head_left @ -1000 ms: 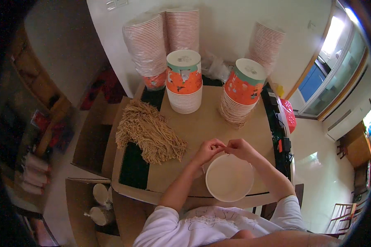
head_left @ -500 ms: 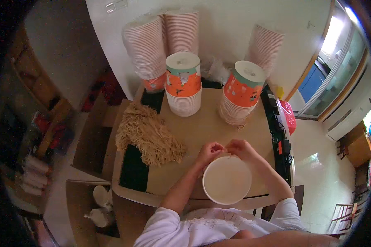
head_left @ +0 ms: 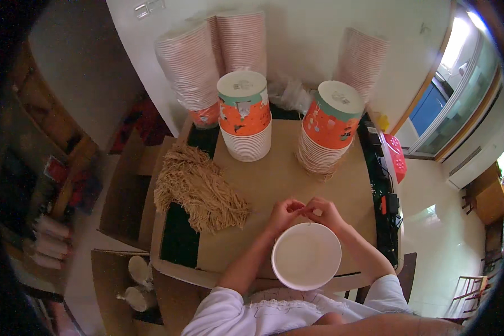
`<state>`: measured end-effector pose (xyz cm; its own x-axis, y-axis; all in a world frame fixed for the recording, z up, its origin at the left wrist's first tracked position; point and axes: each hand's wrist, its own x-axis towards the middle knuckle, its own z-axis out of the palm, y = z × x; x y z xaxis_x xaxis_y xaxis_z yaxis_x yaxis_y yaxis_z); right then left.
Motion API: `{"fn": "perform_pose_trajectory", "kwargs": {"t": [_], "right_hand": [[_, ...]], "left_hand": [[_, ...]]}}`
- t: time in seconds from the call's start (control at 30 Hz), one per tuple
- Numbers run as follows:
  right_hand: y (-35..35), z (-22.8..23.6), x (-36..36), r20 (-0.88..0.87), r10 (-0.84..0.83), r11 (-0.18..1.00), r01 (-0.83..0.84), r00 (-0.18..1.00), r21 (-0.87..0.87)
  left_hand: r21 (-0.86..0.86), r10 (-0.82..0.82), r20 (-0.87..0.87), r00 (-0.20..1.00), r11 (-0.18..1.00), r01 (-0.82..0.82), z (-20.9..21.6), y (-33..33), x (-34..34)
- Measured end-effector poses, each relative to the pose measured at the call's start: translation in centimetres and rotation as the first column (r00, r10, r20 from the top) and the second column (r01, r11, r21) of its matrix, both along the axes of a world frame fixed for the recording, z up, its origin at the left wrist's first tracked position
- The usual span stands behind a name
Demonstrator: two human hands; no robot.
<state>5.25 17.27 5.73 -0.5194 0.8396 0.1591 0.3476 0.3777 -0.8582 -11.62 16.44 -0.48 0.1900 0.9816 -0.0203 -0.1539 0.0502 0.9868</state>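
Observation:
A white paper bucket (head_left: 306,256), its open mouth facing up, is in front of me at the table's near edge. Just beyond its far rim my left hand (head_left: 287,215) and my right hand (head_left: 323,215) meet, fingertips pinched together. They seem to hold a thin tan string, barely visible where it reaches the rim. A shaggy heap of similar tan strings (head_left: 199,187) lies to the left. Farther back stand two stacks of upside-down buckets, the left stack (head_left: 245,117) and the right stack (head_left: 329,126), each topped by an orange and green one. Loose strings hang about the right stack's lower rims.
Plastic-wrapped bucket stacks (head_left: 187,70) stand against the wall, with another wrapped stack (head_left: 364,61) at the right. Power adapters (head_left: 391,203) and cables line the table's right edge. On the floor at left, a cardboard box (head_left: 109,280) holds white buckets. A red stool (head_left: 396,157) stands beyond.
My hands and the bucket sit slightly lower in view. The hands have shifted a little, their fingertips still together above the rim. The view has tilted slightly.

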Motion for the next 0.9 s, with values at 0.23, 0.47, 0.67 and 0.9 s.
{"fn": "perform_pose_trajectory", "kwargs": {"t": [0.23,0.47,0.67,0.9], "right_hand": [[-0.4,0.1,0.4,-0.116,0.106,0.993,-0.099,0.988,0.057],[-1.1,1.9,1.4,-0.059,0.208,0.977,-0.205,0.976,0.06],[-1.1,3.2,1.4,-0.097,0.26,0.965,-0.257,0.961,0.044],[-1.4,3.0,1.6,-0.087,0.268,0.963,-0.262,0.96,0.069]], "left_hand": [[0.016,0.059,-0.11,0.992,0.998,-0.057,-2.3,0.4,0.1],[0.115,0.145,-0.409,0.901,0.988,-0.107,-2.3,0.7,0.7],[0.199,0.263,-0.461,0.848,0.961,-0.19,-3.4,0.8,1.2],[0.297,0.351,-0.477,0.806,0.927,-0.228,-2.9,1.3,1.3]]}}
